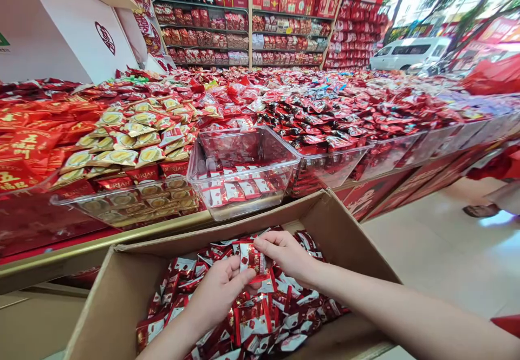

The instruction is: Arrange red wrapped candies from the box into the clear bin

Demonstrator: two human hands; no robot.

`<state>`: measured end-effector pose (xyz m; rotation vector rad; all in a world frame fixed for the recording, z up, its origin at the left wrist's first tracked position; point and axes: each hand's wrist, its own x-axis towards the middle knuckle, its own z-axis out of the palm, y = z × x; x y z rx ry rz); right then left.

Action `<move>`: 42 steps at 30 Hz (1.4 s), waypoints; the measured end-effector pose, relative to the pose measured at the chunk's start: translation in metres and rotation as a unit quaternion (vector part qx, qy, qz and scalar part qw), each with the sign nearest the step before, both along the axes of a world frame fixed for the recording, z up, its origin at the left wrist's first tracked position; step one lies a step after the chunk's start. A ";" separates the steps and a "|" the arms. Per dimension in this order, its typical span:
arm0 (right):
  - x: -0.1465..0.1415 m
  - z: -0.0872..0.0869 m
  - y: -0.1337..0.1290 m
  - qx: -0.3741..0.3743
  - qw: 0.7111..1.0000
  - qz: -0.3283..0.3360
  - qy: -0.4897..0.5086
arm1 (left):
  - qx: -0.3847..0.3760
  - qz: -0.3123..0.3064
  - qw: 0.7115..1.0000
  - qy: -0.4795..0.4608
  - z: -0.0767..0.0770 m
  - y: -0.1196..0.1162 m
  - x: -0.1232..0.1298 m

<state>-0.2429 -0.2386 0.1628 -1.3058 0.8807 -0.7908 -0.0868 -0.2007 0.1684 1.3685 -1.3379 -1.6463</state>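
Over an open cardboard box (357, 241) full of red and white candy packets (252, 319), both hands hold packets together. My left hand (221, 289) pinches the red and white packets (249, 257) from the lower left, thumb on top. My right hand (284, 252) grips their upper right edge between thumb and fingers. How many packets are held is unclear. Just beyond the box, a clear plastic bin (244, 173) has rows of similar packets lying at its bottom.
Heaps of gold durian packets (138, 132) lie left of the bin, dark red packets (320, 122) right of it. A gold rail (81, 249) runs along the display's front. Shelves stand behind. At the right edge, a person's foot (481, 210) shows on the floor.
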 end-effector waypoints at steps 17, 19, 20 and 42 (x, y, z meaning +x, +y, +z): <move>0.004 0.017 0.003 0.196 0.961 -0.068 -0.182 | 0.073 0.168 0.961 0.205 0.013 0.010 -0.015; 0.003 0.014 0.002 0.175 0.965 -0.069 -0.182 | 0.043 0.166 0.971 0.168 0.012 0.008 -0.015; 0.002 0.012 0.001 0.148 0.972 -0.075 -0.167 | 0.031 0.156 0.975 0.155 0.011 0.008 -0.014; 0.010 0.164 -0.073 -0.339 0.931 -0.094 0.095 | -0.009 0.160 0.976 0.145 0.034 0.009 0.007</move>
